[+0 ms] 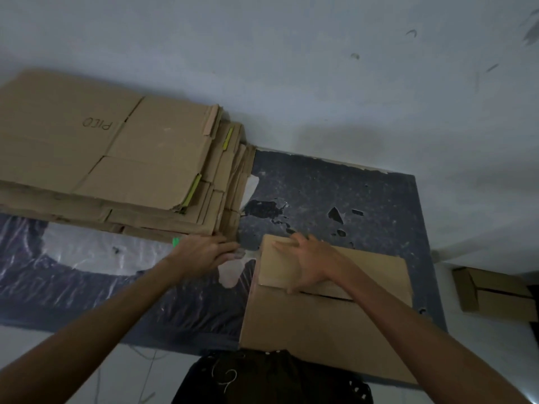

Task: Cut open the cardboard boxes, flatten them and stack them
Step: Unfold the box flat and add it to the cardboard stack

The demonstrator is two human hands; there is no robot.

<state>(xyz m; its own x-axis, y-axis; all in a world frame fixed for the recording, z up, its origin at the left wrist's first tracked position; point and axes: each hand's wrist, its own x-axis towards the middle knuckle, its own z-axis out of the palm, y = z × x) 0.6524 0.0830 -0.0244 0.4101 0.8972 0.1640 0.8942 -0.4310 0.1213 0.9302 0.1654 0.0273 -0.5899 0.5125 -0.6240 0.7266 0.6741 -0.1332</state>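
Note:
A tall stack of flattened cardboard boxes point(122, 158) lies at the back left of the dark table; its top sheet reads "PICO". A brown cardboard box point(323, 325) stands at the table's front right, its top flaps folded over with a dark slit between them. My left hand point(204, 253) reaches with straight fingers to the stack's near right corner and touches its lowest sheets. My right hand point(309, 263) lies spread on the box's far top flap, fingertips at the flap's far edge and thumb by the slit.
The dark table point(335, 193) has a worn, flaking top and a plastic sheet point(96, 252) on its left part. A small green object point(175, 242) pokes out by my left hand. Another cardboard box point(495, 295) sits lower at the right. A pale wall rises behind.

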